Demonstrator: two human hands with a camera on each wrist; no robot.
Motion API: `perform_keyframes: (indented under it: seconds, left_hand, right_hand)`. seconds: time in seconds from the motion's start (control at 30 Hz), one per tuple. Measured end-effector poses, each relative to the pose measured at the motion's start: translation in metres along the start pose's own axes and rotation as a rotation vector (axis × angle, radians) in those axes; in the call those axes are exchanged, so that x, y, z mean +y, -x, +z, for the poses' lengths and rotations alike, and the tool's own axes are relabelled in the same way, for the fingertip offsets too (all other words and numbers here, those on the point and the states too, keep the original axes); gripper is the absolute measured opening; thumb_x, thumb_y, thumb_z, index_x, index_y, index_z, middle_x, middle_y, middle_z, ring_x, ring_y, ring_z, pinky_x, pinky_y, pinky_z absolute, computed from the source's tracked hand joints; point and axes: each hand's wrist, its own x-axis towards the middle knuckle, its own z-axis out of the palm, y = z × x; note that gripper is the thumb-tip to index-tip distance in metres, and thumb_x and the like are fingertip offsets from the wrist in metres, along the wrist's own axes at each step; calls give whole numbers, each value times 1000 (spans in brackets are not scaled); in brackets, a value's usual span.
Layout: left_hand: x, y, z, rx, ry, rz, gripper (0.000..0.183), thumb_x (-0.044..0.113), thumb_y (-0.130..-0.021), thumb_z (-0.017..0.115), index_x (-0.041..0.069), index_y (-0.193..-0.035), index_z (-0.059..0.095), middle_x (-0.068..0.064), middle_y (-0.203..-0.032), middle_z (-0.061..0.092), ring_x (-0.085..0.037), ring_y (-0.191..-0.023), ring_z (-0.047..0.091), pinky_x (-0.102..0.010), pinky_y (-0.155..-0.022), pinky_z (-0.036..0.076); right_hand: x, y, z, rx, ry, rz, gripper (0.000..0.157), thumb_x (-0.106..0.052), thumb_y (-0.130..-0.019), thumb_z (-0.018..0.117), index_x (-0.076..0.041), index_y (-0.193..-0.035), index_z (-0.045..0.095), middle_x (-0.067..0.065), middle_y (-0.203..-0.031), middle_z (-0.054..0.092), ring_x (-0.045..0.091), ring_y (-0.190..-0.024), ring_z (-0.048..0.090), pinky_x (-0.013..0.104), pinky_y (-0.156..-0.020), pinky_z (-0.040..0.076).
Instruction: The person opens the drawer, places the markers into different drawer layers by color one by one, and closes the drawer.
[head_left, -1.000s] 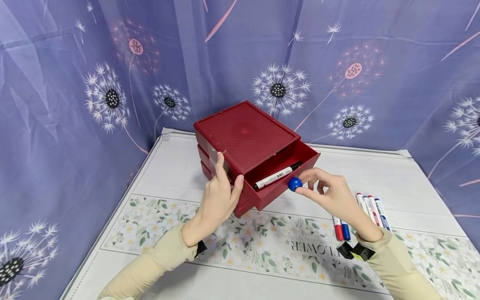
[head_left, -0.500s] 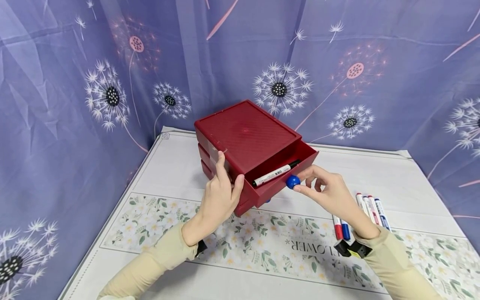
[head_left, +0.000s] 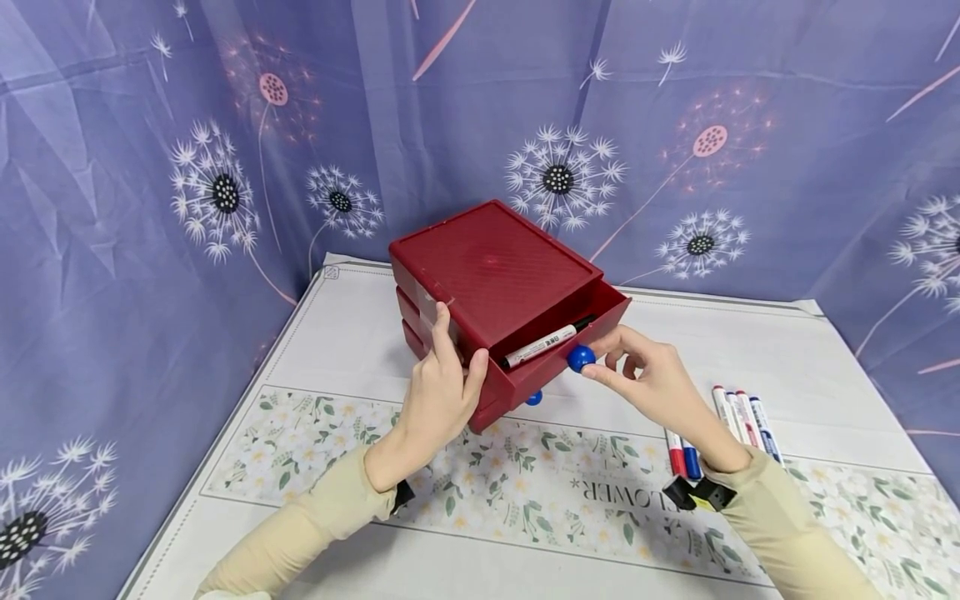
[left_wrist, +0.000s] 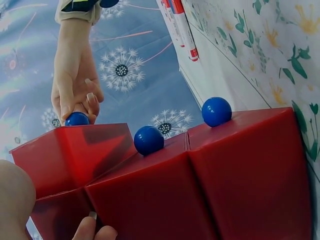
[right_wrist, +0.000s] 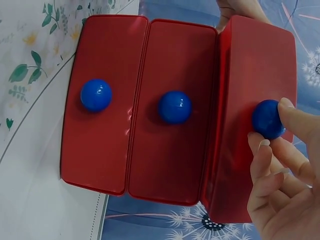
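Note:
A red drawer box (head_left: 495, 267) with stacked drawers stands on the table. Its top drawer (head_left: 611, 308) is partly pulled out, with a black-capped white marker (head_left: 542, 345) lying inside. My right hand (head_left: 648, 375) pinches the blue round knob (right_wrist: 267, 120) on that drawer's front between thumb and fingers. My left hand (head_left: 438, 392) rests against the near side and corner of the box, index finger straight along the side, thumb by the front edge. In the right wrist view, the two lower drawers are closed, with blue knobs, the middle knob (right_wrist: 175, 107) and the bottom knob (right_wrist: 96, 95).
Several markers (head_left: 742, 417) lie side by side on the table to the right, partly behind my right wrist. A white floral cover (head_left: 337, 550) lies over the table. A purple dandelion curtain (head_left: 465, 108) hangs behind the box and at the sides.
The top drawer has slid a little farther into the box, my right hand moving with its knob. A lower blue knob has come into sight beneath it. My left hand stays put.

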Motion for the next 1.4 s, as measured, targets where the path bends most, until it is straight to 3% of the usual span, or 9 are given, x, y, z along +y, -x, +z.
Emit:
perform_keyframes:
  seconds: [0.73,1.4]
  left_hand:
    - [3,1,-1,-18,7,-24,73,45,-103,35,-8,-149,15,-30,-109,65,-38,-78,71,-43,-70,60]
    - [1,1,1,-1,-3,-5,74,46,-103,34,-9,-149,16,-29,-102,66,-37,-74,70,-41,-68,60]
  right_hand:
    - [0,-8,9,25,-36,41,18,-8,-81,76,-18,-92,66,-1,-91,72,5,-57,49,21,-48,40]
    - [0,-13,12,19,-40,35,15,-8,-83,75,-15,-91,63,5,-97,73,3,-63,53,20,-52,43]
